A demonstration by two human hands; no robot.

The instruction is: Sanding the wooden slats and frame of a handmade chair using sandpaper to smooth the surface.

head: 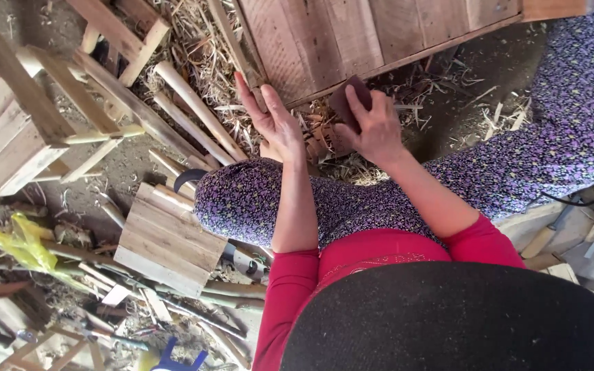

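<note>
I see the big wooden panel (352, 34) lying slanted across the dirt floor (476, 62), and I place everything else by it. Below its lower edge lie wood shavings (324, 137). My left hand (276, 124) is released, fingers spread flat, its fingertips touching that lower edge. My right hand (376, 127) is grasping a dark sanding block (348, 99), which sits against the same edge, just beside the left hand.
</note>
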